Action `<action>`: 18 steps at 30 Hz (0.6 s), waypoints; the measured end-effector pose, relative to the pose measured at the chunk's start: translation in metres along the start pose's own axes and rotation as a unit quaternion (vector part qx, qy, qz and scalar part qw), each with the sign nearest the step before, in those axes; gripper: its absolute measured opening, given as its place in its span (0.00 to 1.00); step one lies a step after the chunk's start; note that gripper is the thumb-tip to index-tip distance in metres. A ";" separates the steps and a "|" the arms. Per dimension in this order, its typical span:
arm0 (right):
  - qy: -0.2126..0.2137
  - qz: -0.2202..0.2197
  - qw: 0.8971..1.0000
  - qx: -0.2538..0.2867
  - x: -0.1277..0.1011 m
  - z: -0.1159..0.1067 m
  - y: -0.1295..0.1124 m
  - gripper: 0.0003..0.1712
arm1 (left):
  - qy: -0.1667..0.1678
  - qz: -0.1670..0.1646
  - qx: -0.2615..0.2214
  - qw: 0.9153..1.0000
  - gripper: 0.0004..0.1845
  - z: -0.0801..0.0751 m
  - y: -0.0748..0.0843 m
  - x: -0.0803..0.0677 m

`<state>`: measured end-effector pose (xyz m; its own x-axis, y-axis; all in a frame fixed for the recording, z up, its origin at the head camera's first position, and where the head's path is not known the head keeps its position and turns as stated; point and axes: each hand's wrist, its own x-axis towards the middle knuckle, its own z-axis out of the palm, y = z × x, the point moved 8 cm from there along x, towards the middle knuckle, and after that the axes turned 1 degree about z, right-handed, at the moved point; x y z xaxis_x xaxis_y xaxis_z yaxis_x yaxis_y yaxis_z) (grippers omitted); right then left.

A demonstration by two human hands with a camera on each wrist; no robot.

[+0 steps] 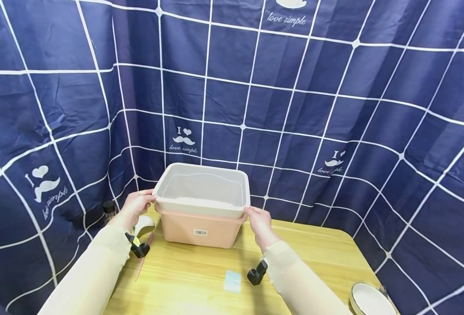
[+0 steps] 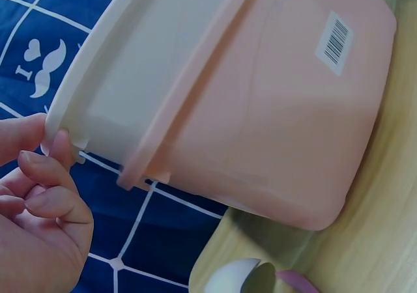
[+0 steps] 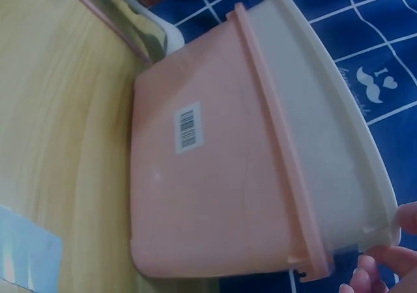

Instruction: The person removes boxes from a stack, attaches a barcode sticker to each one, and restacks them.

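A white plastic storage bin (image 1: 200, 186) sits partly nested inside a pink storage bin (image 1: 177, 227), its upper wall standing above the pink rim. My left hand (image 1: 135, 206) pinches the white bin's rim at the left end, thumb and fingers on the edge, as the left wrist view also shows. At the opposite end my right hand (image 1: 260, 223) pinches the same rim; only its fingertips (image 3: 384, 257) show in the right wrist view. The pink bin rests on the wooden table and carries a barcode label (image 1: 200, 232) on its front.
Left of the bins lie a white rounded utensil (image 1: 144, 224) and a thin pink stick (image 1: 139, 267), near a dark-capped bottle (image 1: 109, 209). A light blue packet (image 1: 232, 281) lies in front. A white bowl (image 1: 370, 299) stands at the right corner beside a fork (image 1: 383, 290). Blue curtains (image 1: 295, 109) surround the table.
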<state>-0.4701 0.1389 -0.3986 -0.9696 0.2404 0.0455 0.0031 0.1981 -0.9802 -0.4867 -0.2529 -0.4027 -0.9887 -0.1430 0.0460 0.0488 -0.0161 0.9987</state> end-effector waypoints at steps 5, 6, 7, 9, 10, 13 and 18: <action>-0.001 -0.001 1.000 -0.004 0.001 0.001 0.007 0.22 | 0.002 0.003 0.005 1.000 0.27 0.001 -0.003 -0.003; 0.000 0.001 1.000 -0.003 0.001 0.001 0.008 0.22 | 0.001 0.001 0.005 1.000 0.27 0.001 -0.004 -0.003; 0.002 0.001 1.000 -0.005 0.001 0.001 0.009 0.22 | -0.001 -0.001 0.005 1.000 0.27 0.001 -0.006 -0.003; 0.004 -0.001 1.000 -0.006 0.002 0.002 0.011 0.22 | -0.001 -0.006 0.006 1.000 0.27 0.001 -0.009 -0.004; 0.005 -0.003 1.000 -0.008 0.003 0.002 0.011 0.22 | 0.001 -0.008 0.007 1.000 0.27 0.001 -0.011 -0.004; 0.009 -0.010 1.000 -0.019 0.003 0.003 0.012 0.21 | 0.007 -0.004 0.025 1.000 0.27 0.001 -0.014 -0.004; 0.014 -0.025 0.998 -0.050 0.006 0.002 0.014 0.20 | 0.026 0.029 0.082 0.996 0.24 0.004 -0.013 -0.003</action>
<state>-0.4761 0.1414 -0.4119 -0.9621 0.2537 0.1002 -0.0192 0.3032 -0.9527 -0.4851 -0.2484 -0.4161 -0.9758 -0.1909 0.1065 0.0772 0.1549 0.9849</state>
